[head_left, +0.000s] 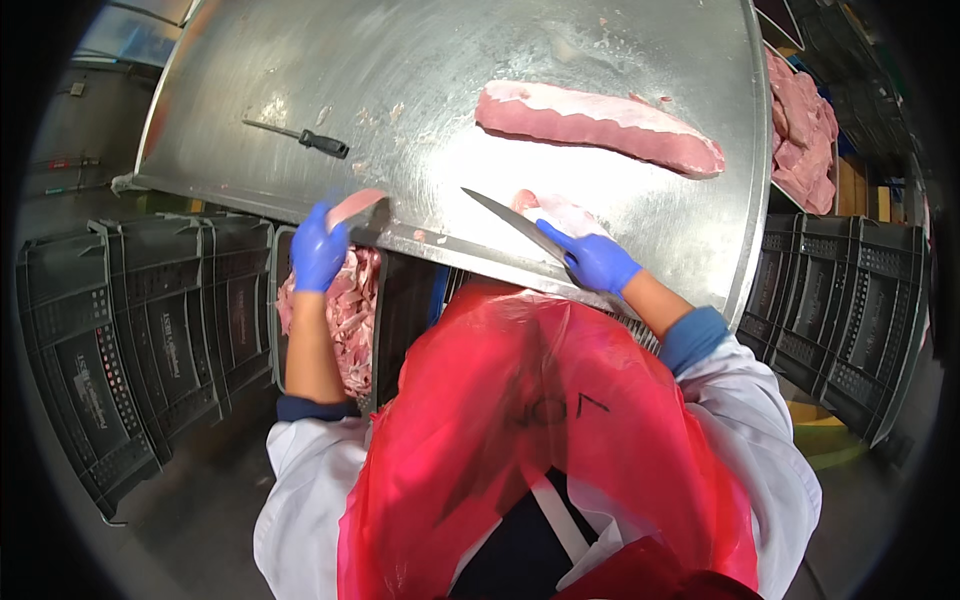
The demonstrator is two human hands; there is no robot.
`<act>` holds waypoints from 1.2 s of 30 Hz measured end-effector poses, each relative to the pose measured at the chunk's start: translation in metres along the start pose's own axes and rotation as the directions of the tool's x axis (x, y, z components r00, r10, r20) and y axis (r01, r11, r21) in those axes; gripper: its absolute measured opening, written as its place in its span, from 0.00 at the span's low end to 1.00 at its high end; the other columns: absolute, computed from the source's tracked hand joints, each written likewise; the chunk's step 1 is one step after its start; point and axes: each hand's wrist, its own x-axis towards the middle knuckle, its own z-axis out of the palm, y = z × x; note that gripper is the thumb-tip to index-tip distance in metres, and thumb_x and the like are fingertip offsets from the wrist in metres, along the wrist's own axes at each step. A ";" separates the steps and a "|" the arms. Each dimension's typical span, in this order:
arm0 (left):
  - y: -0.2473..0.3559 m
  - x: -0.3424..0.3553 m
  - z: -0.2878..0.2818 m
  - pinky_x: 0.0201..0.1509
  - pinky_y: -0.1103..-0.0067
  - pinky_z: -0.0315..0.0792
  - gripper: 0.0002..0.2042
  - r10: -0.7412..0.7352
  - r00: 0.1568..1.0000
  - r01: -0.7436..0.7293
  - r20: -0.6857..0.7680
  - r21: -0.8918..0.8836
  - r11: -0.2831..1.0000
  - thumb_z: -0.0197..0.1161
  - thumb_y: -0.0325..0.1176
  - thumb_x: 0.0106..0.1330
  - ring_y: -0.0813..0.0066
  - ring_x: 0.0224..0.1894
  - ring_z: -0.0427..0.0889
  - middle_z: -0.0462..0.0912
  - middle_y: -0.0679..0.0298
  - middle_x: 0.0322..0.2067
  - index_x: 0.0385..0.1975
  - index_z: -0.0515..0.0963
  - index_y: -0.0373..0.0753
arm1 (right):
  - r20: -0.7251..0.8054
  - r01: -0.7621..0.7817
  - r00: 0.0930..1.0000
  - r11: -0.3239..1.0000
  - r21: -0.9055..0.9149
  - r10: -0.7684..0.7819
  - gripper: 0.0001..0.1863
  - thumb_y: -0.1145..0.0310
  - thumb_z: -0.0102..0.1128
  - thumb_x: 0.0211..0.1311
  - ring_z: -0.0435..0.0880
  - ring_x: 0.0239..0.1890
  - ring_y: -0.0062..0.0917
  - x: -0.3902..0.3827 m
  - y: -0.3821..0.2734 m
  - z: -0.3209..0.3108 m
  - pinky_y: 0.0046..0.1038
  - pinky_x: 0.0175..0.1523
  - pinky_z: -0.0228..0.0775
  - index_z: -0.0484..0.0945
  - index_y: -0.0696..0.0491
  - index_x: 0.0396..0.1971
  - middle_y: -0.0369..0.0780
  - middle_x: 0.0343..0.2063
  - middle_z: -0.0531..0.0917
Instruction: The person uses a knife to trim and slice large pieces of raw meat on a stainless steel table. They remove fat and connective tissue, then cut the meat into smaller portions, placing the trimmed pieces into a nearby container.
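In my left hand (320, 250), blue-gloved and closed, is a strip of meat (354, 205), held over the table's near edge above a crate of trimmings (357, 335). My right hand (600, 262), also gloved in blue, grips a knife (508, 217) whose long blade points up and left across the metal table (400, 110). A smaller pale pink piece of meat (568, 212) lies on the table just beyond the knife, partly covered by that hand. Farther off, a long pink loin of meat (600, 128) with a whitish fat layer rests on the metal.
A thin rod-like tool with a black handle (325, 145) lies on the table's left side. Dark crates stand stacked at the left (150, 330) and right (835, 310). Beyond the right edge is a container of meat pieces (800, 130). Small scraps dot the tabletop.
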 end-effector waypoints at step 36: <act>0.275 0.165 0.208 0.61 0.55 0.63 0.43 0.616 0.682 -0.705 0.395 0.132 0.697 0.72 0.60 0.44 0.47 0.58 0.70 0.72 0.49 0.55 0.58 0.69 0.41 | -0.570 -0.079 0.286 0.611 0.788 0.771 0.42 0.83 0.52 0.63 0.75 0.26 0.13 -0.271 0.100 -0.230 0.17 0.30 0.71 0.51 0.44 0.76 0.37 0.44 0.80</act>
